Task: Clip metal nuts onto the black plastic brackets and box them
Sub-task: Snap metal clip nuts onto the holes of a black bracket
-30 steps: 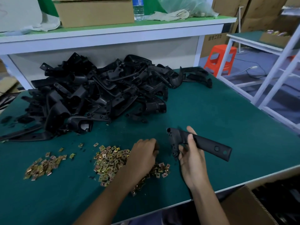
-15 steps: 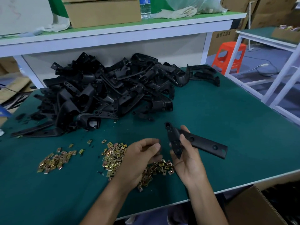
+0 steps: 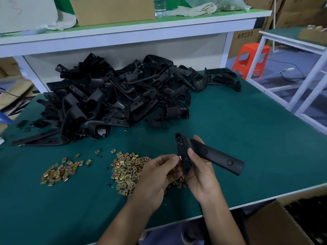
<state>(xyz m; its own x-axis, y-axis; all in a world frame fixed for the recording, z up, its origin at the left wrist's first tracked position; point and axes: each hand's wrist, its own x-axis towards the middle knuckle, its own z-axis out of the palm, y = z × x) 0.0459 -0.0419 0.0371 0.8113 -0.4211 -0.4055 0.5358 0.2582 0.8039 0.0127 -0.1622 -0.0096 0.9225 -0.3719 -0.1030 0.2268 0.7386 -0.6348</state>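
Right hand grip is clamped on the black bracket mid-body, above the near table; it looks rigid and light. Left hand pinches a tiny, probably slippery nut just beside it.

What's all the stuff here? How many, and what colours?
table: one, green, under everything
bracket pile: many, black, table's back left
held bracket: one, black, over table's front
big nut pile: many, gold, table's front middle
small nut pile: many, gold, further left
held nut: one, coppery, beside held bracket
shelf box: one, brown, on shelf behind
bottle: one, clear, same shelf
stool: one, orange, far right
low box: one, brown, below table's right front
left hand: one, pinches held nut
right hand: one, grips held bracket
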